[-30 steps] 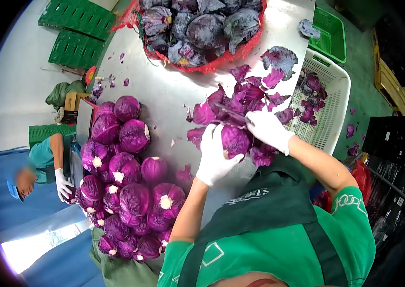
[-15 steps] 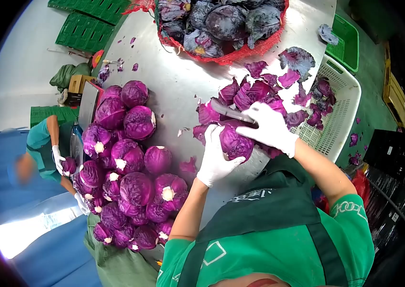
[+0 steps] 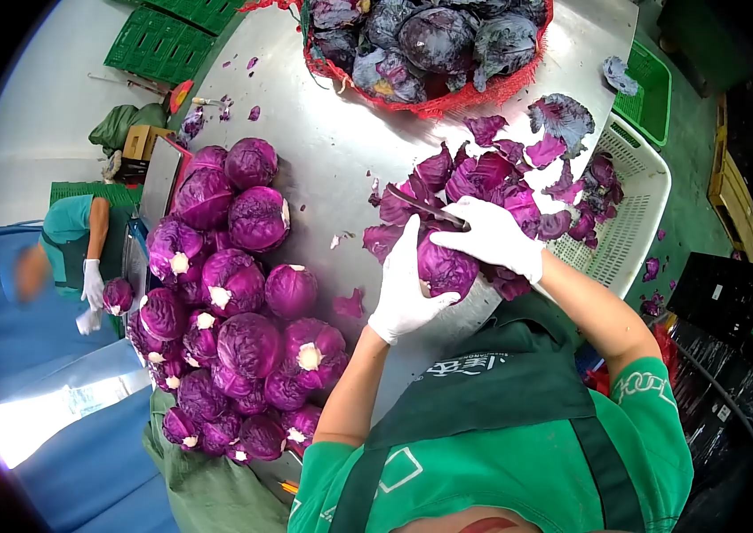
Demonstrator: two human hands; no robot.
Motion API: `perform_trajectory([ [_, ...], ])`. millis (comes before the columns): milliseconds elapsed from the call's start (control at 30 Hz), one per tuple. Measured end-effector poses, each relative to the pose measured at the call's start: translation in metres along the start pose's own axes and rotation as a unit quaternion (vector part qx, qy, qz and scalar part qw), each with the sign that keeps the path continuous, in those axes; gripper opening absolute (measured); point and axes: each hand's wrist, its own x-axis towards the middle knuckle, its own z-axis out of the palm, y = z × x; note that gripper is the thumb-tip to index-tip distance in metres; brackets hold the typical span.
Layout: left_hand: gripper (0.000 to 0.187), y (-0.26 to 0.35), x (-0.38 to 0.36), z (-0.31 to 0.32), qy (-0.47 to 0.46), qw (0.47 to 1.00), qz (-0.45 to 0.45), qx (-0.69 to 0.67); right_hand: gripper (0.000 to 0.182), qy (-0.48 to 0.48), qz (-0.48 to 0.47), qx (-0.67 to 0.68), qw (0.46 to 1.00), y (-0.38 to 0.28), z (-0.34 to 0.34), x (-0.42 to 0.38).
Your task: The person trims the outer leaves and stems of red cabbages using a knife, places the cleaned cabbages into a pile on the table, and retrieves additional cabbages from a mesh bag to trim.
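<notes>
A purple cabbage point(image 3: 447, 269) is held between my two white-gloved hands above the metal table. My left hand point(image 3: 405, 289) wraps round its left side, with the thumb below and the fingers up along it. My right hand point(image 3: 492, 235) grips a knife point(image 3: 425, 206), whose blade points up and left over the cabbage, and its fingertips lie near the cabbage's top. Loose purple leaves point(image 3: 483, 173) are spread just beyond my hands. To the left, several trimmed cabbages point(image 3: 250, 345) are piled up, some with pale cut stems showing.
A red net point(image 3: 434, 108) of dark cabbages is at the table's far side. A white basket point(image 3: 652, 191) with leaves and a green crate point(image 3: 647, 89) stand at the right. Another person point(image 3: 74, 240) is at the left, a gloved hand near a cabbage. The metal table point(image 3: 332, 142) lies between.
The knife blade has turned so that it looks thinner and darker. My left hand's fingers have moved up along the cabbage. The other person's gloved hand has moved off a cabbage.
</notes>
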Motion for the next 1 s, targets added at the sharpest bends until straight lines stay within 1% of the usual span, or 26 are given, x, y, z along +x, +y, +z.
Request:
perform_trajectory([
  [67, 0.124, -0.001, 0.0, -0.002, -0.013, 1.0, -0.006, 0.016, 0.058, -0.056, 0.049, 0.046, 0.996, 0.01, -0.001, 0.015],
  [100, 0.123, 0.001, 0.0, -0.001, -0.008, 1.0, -0.006, 0.026, 0.067, -0.08, 0.064, -0.003, 0.995, 0.006, -0.006, 0.022],
  [133, 0.123, -0.001, -0.001, 0.001, -0.007, 1.0, -0.008, 0.023, 0.072, -0.053, 0.032, 0.012, 0.998, 0.012, -0.001, 0.025],
  [200, 0.122, -0.006, -0.002, 0.006, 0.017, 0.998, 0.046, 0.043, 0.071, -0.105, 0.057, 0.069, 0.991, 0.02, 0.004, 0.039],
  [233, 0.117, 0.001, 0.0, 0.002, 0.004, 0.998, 0.034, 0.051, 0.071, -0.197, 0.103, 0.114, 0.968, -0.005, -0.017, 0.045],
  [267, 0.117, 0.0, 0.0, 0.003, 0.006, 0.998, 0.034, 0.05, 0.071, -0.198, 0.102, 0.112, 0.968, -0.005, -0.016, 0.048],
  [333, 0.111, -0.003, -0.001, 0.005, 0.022, 0.999, 0.014, 0.038, 0.069, -0.195, 0.053, 0.016, 0.979, -0.002, -0.009, 0.05],
  [367, 0.111, -0.003, -0.002, 0.006, 0.022, 0.999, 0.014, 0.035, 0.054, -0.102, -0.009, 0.019, 0.995, 0.012, 0.006, 0.045],
  [400, 0.109, -0.003, -0.002, 0.006, 0.025, 0.998, 0.022, 0.051, 0.054, -0.103, -0.008, 0.018, 0.995, 0.013, 0.005, 0.048],
  [467, 0.106, -0.001, -0.001, 0.006, 0.028, 0.997, 0.029, 0.065, 0.056, -0.129, -0.017, -0.034, 0.991, 0.016, 0.001, 0.056],
  [500, 0.107, 0.001, 0.0, 0.007, 0.034, 0.996, 0.036, 0.076, 0.045, -0.093, -0.02, -0.089, 0.992, 0.001, -0.002, 0.053],
  [533, 0.108, 0.003, 0.0, 0.008, 0.039, 0.995, 0.042, 0.086, 0.045, -0.094, -0.018, -0.088, 0.992, 0.002, 0.001, 0.052],
  [567, 0.108, 0.006, -0.001, 0.01, 0.036, 0.998, 0.018, 0.055, 0.039, -0.047, -0.106, -0.147, 0.982, 0.004, 0.006, 0.052],
  [600, 0.108, 0.004, -0.002, 0.011, 0.034, 0.998, 0.017, 0.055, 0.033, 0.001, -0.191, -0.204, 0.96, 0.007, 0.012, 0.052],
  [667, 0.107, 0.0, -0.003, 0.015, 0.051, 0.993, 0.062, 0.083, 0.031, 0.007, -0.191, -0.21, 0.959, 0.016, 0.016, 0.054],
  [733, 0.105, -0.001, 0.002, 0.015, 0.056, 0.993, 0.068, 0.083, 0.027, 0.019, -0.197, -0.229, 0.953, 0.023, 0.011, 0.063],
  [767, 0.104, -0.004, 0.002, 0.017, 0.053, 0.994, 0.058, 0.073, 0.027, 0.003, -0.168, -0.234, 0.958, 0.026, 0.011, 0.068],
  [800, 0.102, -0.004, 0.002, 0.019, 0.05, 0.996, 0.049, 0.062, 0.028, -0.031, -0.114, -0.218, 0.969, 0.028, 0.011, 0.071],
  [833, 0.097, -0.001, 0.005, 0.018, 0.056, 0.995, 0.053, 0.064, 0.029, -0.016, -0.121, -0.213, 0.969, 0.034, 0.011, 0.072],
  [867, 0.097, 0.0, 0.007, 0.017, 0.057, 0.994, 0.062, 0.065, 0.029, 0.001, -0.128, -0.209, 0.97, 0.041, 0.013, 0.073],
  [933, 0.096, 0.002, 0.008, 0.015, 0.031, 0.995, 0.039, 0.09, 0.029, 0.032, -0.153, -0.208, 0.966, 0.043, 0.013, 0.073],
  [967, 0.095, 0.002, 0.008, 0.014, 0.02, 0.993, 0.051, 0.106, 0.028, 0.026, -0.134, -0.237, 0.962, 0.047, 0.01, 0.072],
  [1000, 0.095, 0.003, 0.007, 0.013, 0.008, 0.991, 0.066, 0.115, 0.026, 0.005, -0.123, -0.279, 0.952, 0.065, 0.007, 0.076],
])
